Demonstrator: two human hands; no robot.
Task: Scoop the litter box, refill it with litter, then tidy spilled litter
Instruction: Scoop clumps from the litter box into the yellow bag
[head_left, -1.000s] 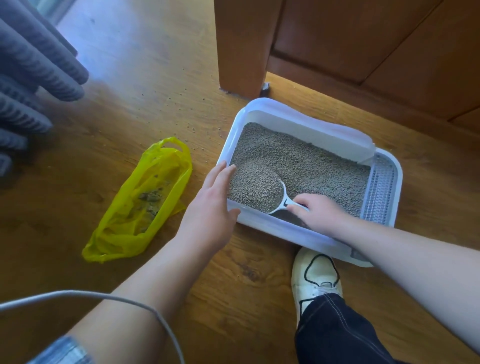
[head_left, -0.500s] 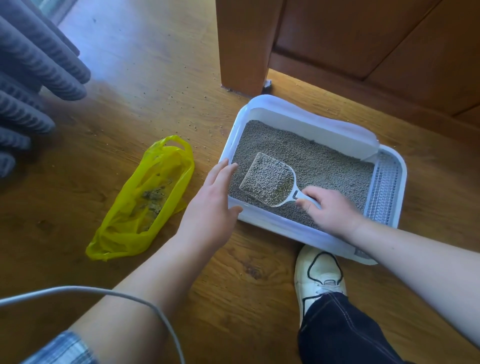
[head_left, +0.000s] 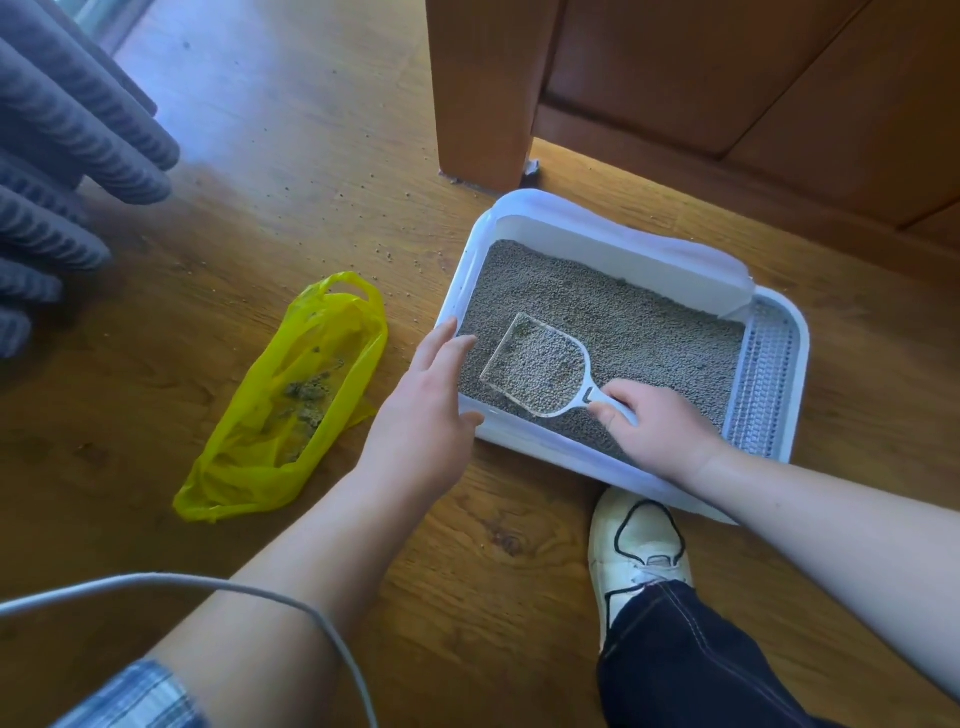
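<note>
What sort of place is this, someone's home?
Most likely a room in a home: a white plastic litter box of grey litter sits on a wood-look floor beside a brown wooden cabinet, with grey ribbed fabric at the left.

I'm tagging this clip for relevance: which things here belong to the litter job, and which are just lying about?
Job: litter box; scoop full of litter, held by the right hand; left hand on the box's rim; yellow bag holding clumps; spilled litter.
Lying about: grey cable; grey ribbed fabric; wooden cabinet; white shoe.
</note>
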